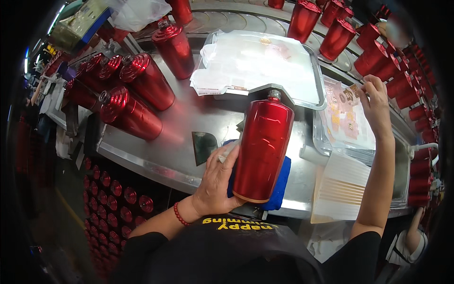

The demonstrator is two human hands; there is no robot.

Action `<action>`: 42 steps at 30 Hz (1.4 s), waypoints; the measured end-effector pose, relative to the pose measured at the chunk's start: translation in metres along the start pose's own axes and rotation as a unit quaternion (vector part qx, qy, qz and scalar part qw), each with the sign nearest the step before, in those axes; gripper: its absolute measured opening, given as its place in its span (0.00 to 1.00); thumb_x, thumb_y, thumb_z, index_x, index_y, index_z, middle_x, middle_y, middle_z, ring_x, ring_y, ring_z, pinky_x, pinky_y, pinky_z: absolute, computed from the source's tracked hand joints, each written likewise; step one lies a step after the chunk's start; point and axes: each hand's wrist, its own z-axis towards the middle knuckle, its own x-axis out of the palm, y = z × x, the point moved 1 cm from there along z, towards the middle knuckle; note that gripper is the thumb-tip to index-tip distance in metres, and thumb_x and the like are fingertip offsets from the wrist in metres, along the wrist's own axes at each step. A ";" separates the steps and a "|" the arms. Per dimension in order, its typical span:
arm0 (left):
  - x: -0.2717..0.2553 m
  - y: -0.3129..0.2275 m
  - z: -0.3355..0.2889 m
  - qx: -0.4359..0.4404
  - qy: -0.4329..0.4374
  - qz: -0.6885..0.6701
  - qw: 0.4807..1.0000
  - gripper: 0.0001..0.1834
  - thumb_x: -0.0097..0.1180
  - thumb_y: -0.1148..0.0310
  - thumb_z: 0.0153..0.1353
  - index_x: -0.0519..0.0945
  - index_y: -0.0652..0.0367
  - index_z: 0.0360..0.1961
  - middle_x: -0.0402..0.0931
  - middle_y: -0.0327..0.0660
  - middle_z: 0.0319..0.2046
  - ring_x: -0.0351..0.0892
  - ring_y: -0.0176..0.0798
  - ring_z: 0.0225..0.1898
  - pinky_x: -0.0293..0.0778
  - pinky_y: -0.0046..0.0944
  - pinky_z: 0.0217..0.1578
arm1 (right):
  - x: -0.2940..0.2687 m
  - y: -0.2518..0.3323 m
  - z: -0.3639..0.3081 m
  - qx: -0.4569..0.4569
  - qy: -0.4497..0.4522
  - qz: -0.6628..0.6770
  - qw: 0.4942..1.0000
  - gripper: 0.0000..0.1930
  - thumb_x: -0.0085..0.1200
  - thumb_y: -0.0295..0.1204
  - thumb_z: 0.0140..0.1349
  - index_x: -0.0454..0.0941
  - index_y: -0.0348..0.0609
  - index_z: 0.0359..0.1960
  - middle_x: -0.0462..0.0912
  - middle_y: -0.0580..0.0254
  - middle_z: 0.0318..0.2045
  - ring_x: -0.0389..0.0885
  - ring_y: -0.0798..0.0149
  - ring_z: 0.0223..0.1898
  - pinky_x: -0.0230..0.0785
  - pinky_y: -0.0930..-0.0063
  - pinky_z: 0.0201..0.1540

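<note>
My left hand [215,182], with a red bead bracelet at the wrist, is closed around the lower left side of a shiny red bottle [265,149]. The bottle leans with its narrow clear neck pointing away from me, over a folded blue cloth [283,184]. Something white shows at my left fingers. Out to the right, my right hand [377,106] pinches the edge of a small gold-printed decal [351,93]. Below that decal is a shallow clear tray [319,137] with more gold-printed decals in it.
Several red bottles [147,80] stand at the left of the metal table [137,154]. A white-covered tray [257,61] lies beyond my bottle. More bottles [337,39] ride the curved conveyor [227,20]. A ribbed pale sheet [341,184] and a dark flat piece [204,147] lie nearby.
</note>
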 end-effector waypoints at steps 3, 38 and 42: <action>0.002 0.002 0.002 0.005 -0.005 0.024 1.000 0.60 0.71 0.43 0.53 0.54 0.70 0.75 0.65 0.63 0.67 0.63 0.64 0.69 0.52 0.62 0.70 | -0.051 0.045 0.013 -0.053 0.002 0.036 0.998 0.07 0.61 0.23 0.63 0.74 0.34 0.34 0.79 0.52 0.51 0.78 0.49 0.54 0.72 0.61 0.53; -0.022 -0.006 0.034 0.043 0.015 -0.086 0.995 0.32 0.61 0.51 0.64 0.75 0.44 0.69 0.55 0.60 0.73 0.51 0.64 0.73 0.41 0.57 0.74 | -0.007 0.192 0.010 0.005 0.138 0.343 0.929 0.07 0.63 0.29 0.66 0.79 0.39 0.35 0.80 0.59 0.45 0.81 0.61 0.47 0.77 0.67 0.43; -0.021 -0.001 0.038 0.060 0.020 -0.090 0.994 0.33 0.62 0.52 0.64 0.75 0.47 0.69 0.52 0.61 0.75 0.50 0.63 0.74 0.42 0.56 0.74 | -0.004 0.193 0.008 0.030 0.130 0.347 0.928 0.08 0.63 0.29 0.66 0.77 0.39 0.34 0.80 0.59 0.44 0.81 0.61 0.46 0.77 0.67 0.45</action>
